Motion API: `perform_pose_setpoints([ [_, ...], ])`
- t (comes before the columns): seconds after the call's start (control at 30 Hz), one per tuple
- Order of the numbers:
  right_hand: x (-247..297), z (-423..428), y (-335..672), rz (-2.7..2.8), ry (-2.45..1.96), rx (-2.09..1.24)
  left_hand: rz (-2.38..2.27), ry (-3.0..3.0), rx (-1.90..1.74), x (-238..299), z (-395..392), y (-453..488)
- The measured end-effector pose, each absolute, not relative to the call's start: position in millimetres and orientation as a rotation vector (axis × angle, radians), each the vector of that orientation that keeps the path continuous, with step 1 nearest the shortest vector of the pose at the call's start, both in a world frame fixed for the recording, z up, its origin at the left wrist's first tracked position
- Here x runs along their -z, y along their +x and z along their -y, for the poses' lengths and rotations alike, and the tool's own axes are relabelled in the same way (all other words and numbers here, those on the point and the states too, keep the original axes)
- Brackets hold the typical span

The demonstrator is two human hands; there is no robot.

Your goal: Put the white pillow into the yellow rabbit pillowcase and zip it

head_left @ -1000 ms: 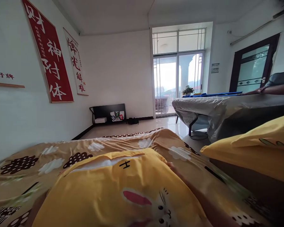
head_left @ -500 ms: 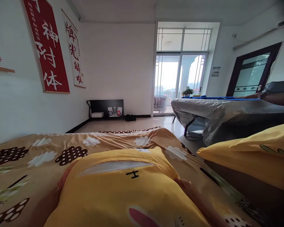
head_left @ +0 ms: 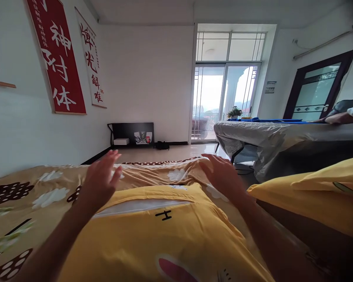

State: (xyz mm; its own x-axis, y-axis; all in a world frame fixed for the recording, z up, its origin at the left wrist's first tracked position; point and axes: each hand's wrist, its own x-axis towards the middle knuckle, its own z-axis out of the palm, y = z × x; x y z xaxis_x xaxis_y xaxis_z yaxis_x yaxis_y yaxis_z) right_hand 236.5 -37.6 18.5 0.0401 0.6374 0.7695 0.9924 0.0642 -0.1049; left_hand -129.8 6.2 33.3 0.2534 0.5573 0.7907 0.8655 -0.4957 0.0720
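A yellow pillow (head_left: 164,239) with a rabbit print and a white opening along its far edge lies in front of me on an orange patterned quilt (head_left: 32,196). My left hand (head_left: 101,180) is raised above the pillow's far left corner, fingers stretched out and empty. My right hand (head_left: 220,174) hovers over the far right corner, fingers extended, holding nothing. Both forearms reach forward over the pillow.
A second yellow pillow (head_left: 312,196) lies at the right. Beyond it stands a table under grey plastic sheeting (head_left: 282,137), where another person's arm (head_left: 341,115) rests. Red banners (head_left: 59,66) hang on the left wall. Glass doors (head_left: 223,102) are at the back.
Both hands have come out from the pillow's sides and risen over its far edge, open. The pillow now lies released on the quilt.
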Motion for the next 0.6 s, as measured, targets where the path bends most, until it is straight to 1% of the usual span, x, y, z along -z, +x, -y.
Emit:
perform_pose_setpoints([
  [0.07, 16.3, 21.3, 209.0, 1.665, -1.646, 0.54, 1.381, -2.25, 1.036, 6.0, -20.6, -97.2],
  [0.13, 72.4, 9.1, 190.7, 1.731, -1.809, 0.227, 1.558, -2.376, 0.802, 66.2, -36.4, -79.4],
  [0.17, 100.4, 5.0, 185.7, 1.772, -1.837, 0.142, 1.569, -2.446, 0.685, 95.6, -43.3, -75.9],
  [0.23, 142.4, 1.2, 183.4, 1.787, -1.87, 0.077, 1.577, -2.444, 0.669, 138.5, -52.5, -76.6],
  [0.27, 153.8, 1.1, 185.2, 1.801, -1.872, 0.064, 1.566, -2.453, 0.679, 149.5, -54.5, -79.3],
  [0.33, 158.7, 3.5, 191.6, 1.843, -1.879, 0.016, 1.546, -2.472, 0.709, 153.6, -53.9, -86.2],
  [0.5, 126.2, 12.6, 205.4, 2.025, -1.888, -0.172, 1.495, -2.472, 0.686, 137.9, -35.3, -98.5],
  [0.6, 111.6, 11.4, 207.9, 2.13, -1.888, -0.123, 1.435, -2.51, 0.604, 134.3, -16.7, -97.0],
])
